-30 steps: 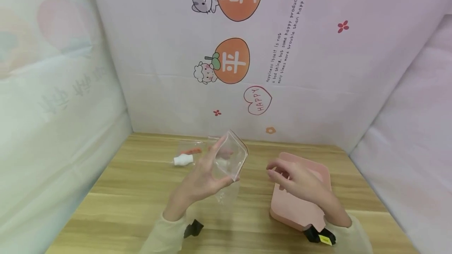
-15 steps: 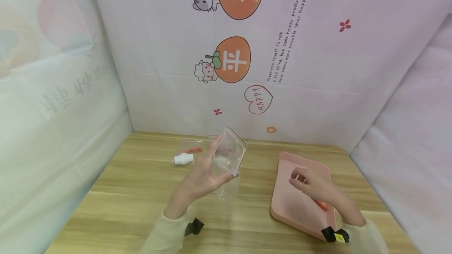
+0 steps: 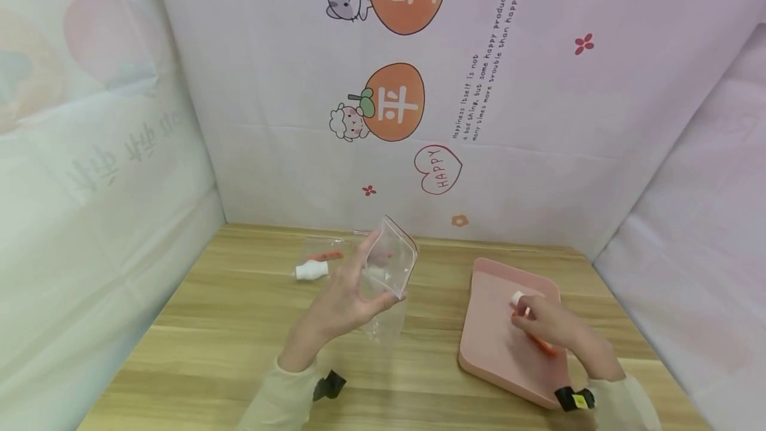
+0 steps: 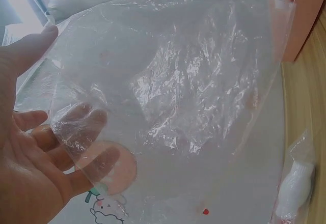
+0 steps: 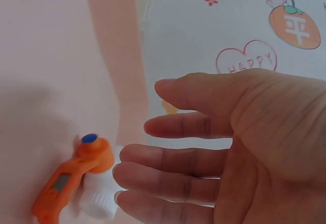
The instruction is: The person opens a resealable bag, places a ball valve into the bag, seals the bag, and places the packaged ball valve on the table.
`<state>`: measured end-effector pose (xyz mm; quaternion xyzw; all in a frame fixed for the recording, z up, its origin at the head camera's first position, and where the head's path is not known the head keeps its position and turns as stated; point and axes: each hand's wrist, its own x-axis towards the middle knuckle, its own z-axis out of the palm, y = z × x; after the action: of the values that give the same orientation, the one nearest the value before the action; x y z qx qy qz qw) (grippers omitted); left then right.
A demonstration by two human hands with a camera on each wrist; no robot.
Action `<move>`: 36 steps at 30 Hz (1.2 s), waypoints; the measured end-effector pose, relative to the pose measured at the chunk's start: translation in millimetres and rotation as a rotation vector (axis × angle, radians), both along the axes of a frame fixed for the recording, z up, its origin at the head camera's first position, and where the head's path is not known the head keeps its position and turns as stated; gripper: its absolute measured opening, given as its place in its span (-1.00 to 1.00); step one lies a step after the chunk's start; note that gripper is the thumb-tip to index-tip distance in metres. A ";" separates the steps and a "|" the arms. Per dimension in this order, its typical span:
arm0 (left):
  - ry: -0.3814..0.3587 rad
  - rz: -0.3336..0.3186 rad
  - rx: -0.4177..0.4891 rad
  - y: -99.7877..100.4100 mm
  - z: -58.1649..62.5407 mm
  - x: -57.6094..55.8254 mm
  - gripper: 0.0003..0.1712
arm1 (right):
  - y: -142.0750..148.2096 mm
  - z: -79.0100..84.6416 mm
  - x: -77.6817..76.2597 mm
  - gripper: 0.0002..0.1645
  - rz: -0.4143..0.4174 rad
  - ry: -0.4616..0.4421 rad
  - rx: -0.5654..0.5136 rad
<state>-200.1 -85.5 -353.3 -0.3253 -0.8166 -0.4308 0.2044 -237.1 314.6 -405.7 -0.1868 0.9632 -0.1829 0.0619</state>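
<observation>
My left hand (image 3: pixel 344 301) holds a clear zip bag (image 3: pixel 391 261) by its mouth, thumb at one corner and fingers at the other, so the mouth gapes. In the left wrist view, several fingers show through the film of the bag (image 4: pixel 204 81). My right hand (image 3: pixel 553 321) is low over the pink tray (image 3: pixel 487 344). By its fingertips lie an orange toy-like tool (image 5: pixel 74 175) with a blue round spot and a white ridged piece (image 5: pixel 99 203). In the right wrist view these fingers are extended, with no grip on either piece. The hand partly hides the orange tool in the head view.
A bagged white bottle-shaped piece (image 3: pixel 312 271) and a bagged orange piece (image 3: pixel 326 255) lie at the back left of the wooden table (image 3: pixel 197 351). A printed cloth wall (image 3: pixel 299 178) rises behind, with more cloth at both sides.
My right hand has moved from the tray's left edge rightward over the tray, down to the orange tool and white piece. The left hand and the bag stay nearly still.
</observation>
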 end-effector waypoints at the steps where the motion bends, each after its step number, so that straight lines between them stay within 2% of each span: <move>1: 0.003 0.000 -0.003 0.1 -0.1 -0.1 0.14 | 2.2 -2.5 -0.1 -0.85 -0.009 0.005 0.008; 7: 0.035 -0.009 -0.008 -0.2 -1.6 -2.0 0.13 | 12.0 -17.1 -1.2 -0.85 -0.049 0.037 0.056; 13: 0.022 -0.001 -0.025 -1.2 -2.9 -2.5 0.13 | 16.5 -28.5 -3.7 -0.82 -0.126 -0.010 0.076; 16: 0.022 0.003 -0.024 -1.7 -2.6 -2.7 0.12 | 17.4 -30.2 -5.0 -0.81 -0.127 -0.005 0.085; 24: 0.011 -0.021 -0.021 -1.6 -1.5 -3.0 0.11 | 21.4 -32.0 -5.3 -0.77 -0.066 0.005 0.114; 27: 0.007 -0.021 -0.018 -2.0 -1.1 -2.6 0.11 | 23.3 -34.1 -6.0 -0.76 -0.044 -0.018 0.119; 36: 0.041 -0.031 -0.014 -3.7 0.6 -2.8 0.10 | 24.3 -39.1 -6.1 -0.71 0.016 0.008 0.155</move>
<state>-202.9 -89.2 -352.7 -0.3482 -0.8100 -0.4217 0.2118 -243.2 338.9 -444.8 -0.1898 0.9732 -0.1066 0.0736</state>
